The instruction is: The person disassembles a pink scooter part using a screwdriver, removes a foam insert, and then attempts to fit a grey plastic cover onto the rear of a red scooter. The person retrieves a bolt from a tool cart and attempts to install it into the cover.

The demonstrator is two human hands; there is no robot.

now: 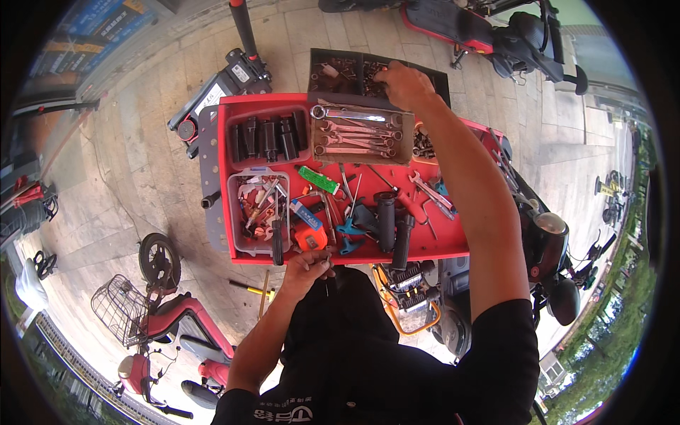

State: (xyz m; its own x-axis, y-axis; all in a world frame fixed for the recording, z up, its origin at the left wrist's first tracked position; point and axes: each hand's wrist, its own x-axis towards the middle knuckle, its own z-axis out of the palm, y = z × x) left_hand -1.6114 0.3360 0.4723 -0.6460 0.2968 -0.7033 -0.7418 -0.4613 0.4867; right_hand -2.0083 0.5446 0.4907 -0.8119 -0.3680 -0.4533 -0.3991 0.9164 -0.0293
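Note:
My left hand (pixel 309 271) is at the near edge of the red tool tray (pixel 439 244), its fingertips pinched on a small, light metal piece too small to name. Over the far side, my right hand (pixel 409 86) reaches into the right compartment of a black parts box (pixel 439 81) full of small screws and hardware. Its fingers are bent together at the pieces; whatever lies between them is hidden. Just in front of that box, a carton of wrenches (pixel 358 138) sits on the tray. An orange tape measure (pixel 309 236) lies beyond my left hand.
Black sockets (pixel 269 138) fill a bin at the tray's left, behind a clear bin of mixed tools (pixel 258 212). Black handlebar grips (pixel 386 219) lie mid-tray. A floor jack (pixel 227 85) stands far left. Scooters surround the tray, including a red one (pixel 177 319) at near left.

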